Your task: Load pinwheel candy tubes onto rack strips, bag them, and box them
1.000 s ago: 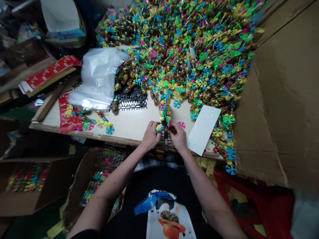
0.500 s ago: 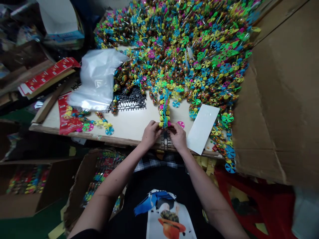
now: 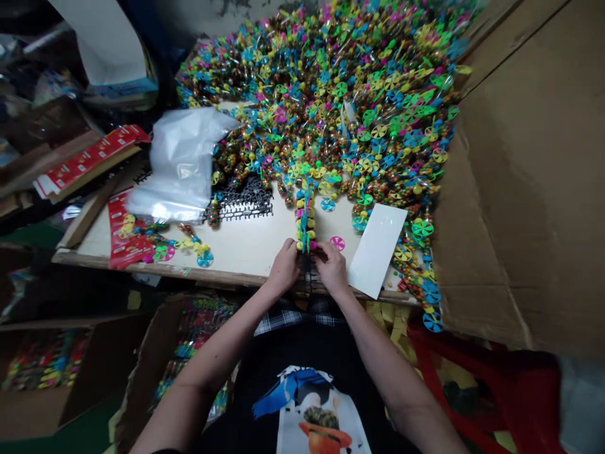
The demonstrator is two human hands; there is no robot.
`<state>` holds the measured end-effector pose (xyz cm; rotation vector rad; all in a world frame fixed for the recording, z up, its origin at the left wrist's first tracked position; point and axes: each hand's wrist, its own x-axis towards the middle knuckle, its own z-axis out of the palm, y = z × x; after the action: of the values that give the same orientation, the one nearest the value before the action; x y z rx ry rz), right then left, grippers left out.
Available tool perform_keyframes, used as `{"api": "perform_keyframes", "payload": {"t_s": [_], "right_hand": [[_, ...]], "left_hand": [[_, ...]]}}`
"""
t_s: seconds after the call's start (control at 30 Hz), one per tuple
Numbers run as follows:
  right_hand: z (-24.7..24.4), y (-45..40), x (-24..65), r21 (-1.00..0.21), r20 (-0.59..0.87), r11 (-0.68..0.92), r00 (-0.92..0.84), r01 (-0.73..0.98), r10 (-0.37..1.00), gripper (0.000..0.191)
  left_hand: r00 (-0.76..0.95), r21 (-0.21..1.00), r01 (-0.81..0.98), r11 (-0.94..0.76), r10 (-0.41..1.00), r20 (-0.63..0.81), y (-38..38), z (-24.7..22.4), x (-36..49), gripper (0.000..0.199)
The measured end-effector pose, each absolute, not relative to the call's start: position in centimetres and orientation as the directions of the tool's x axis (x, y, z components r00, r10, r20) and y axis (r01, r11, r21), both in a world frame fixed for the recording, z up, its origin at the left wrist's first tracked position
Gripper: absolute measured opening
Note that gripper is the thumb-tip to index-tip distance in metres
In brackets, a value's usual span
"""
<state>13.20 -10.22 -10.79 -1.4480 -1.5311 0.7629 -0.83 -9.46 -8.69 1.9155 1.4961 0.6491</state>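
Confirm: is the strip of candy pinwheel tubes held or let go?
Held: the left hand and right hand both grip the near end of the strip of candy pinwheel tubes.

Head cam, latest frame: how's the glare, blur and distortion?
Head view: strong wide-angle bowing along the wooden table edge; glare on the plastic bag and white card; dark left side; left hand and right hand fairly sharp, without heavy motion blur.
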Motion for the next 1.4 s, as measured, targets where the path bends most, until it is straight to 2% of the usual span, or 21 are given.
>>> {"api": "perform_keyframes", "payload": {"t_s": [0.1,0.2,0.33,0.4,0.5,0.6,0.7,0.83,0.93,1.03,1.13,1.2,1.27,1.4], "right_hand": [[-10.7,-10.3,13.1,-0.869,0.190,0.155,0.028,0.470,0.981,0.024],[-10.4,-10.3,13.8,-0.856,0.192,0.173,-0.011,0.487,0.981,0.027],[-9.5,-8.5,16.6,-0.817,0.189,0.203,-0.082,0.540,0.979,0.028],[-8.9,-6.1,18.5,-0.743,0.246,0.235,-0.070,0.626,0.967,0.029],[-8.4,-0.8,20.5,-0.557,0.332,0.263,-0.079,0.788,0.940,0.034],[-8.3,4.3,20.9,-0.337,0.298,0.270,-0.169,0.902,0.939,0.033],[-8.3,7.2,20.4,-0.189,0.231,0.322,-0.277,0.927,0.933,0.026],[-7.8,7.5,20.4,-0.128,0.196,0.396,-0.368,0.909,0.909,0.023],[-7.1,5.8,21.0,-0.191,0.267,0.387,-0.332,0.902,0.905,0.019],[-6.4,2.9,21.6,-0.415,0.392,0.323,-0.153,0.850,0.907,0.010],[-6.0,-1.0,21.6,-0.644,0.336,0.198,0.041,0.739,0.941,0.016],[-6.0,-3.9,21.3,-0.742,0.276,0.166,0.070,0.649,0.959,0.019],[-6.2,-6.5,20.7,-0.791,0.247,0.179,0.038,0.585,0.968,0.019],[-7.6,-10.4,19.1,-0.785,0.238,0.223,-0.052,0.578,0.970,0.016]], "left_hand": [[0.226,0.762,0.628,-0.155,0.974,0.012,-9.1,-8.7,-1.1,0.021],[0.224,0.796,0.598,-0.100,0.974,-0.046,-8.8,-8.6,-2.1,0.016],[0.241,0.846,0.529,-0.066,0.968,-0.075,-7.3,-8.4,-4.9,0.028],[0.207,0.825,0.552,-0.120,0.978,0.005,-5.4,-8.1,-6.3,0.026],[0.134,0.715,0.666,-0.211,0.977,0.163,-0.7,-7.3,-7.1,0.021],[0.145,0.623,0.734,-0.273,0.958,0.248,4.8,-6.3,-5.8,0.024],[0.305,0.556,0.741,-0.376,0.927,0.220,9.3,-5.7,-3.4,0.025],[0.525,0.465,0.719,-0.516,0.842,0.122,12.7,-5.9,-0.6,0.026],[0.600,0.441,0.689,-0.575,0.794,0.097,13.6,-6.6,0.7,0.023],[0.597,0.509,0.654,-0.559,0.795,0.107,14.0,-7.2,1.5,0.017],[0.462,0.649,0.588,-0.483,0.859,0.220,14.2,-7.2,1.1,0.010],[0.309,0.762,0.486,-0.428,0.900,0.309,13.8,-6.8,-0.1,0.012],[0.156,0.857,0.355,-0.374,0.927,0.340,12.3,-6.3,-1.9,0.015],[-0.019,0.957,0.210,-0.199,0.978,0.207,4.8,-6.1,-5.5,0.018]]}}
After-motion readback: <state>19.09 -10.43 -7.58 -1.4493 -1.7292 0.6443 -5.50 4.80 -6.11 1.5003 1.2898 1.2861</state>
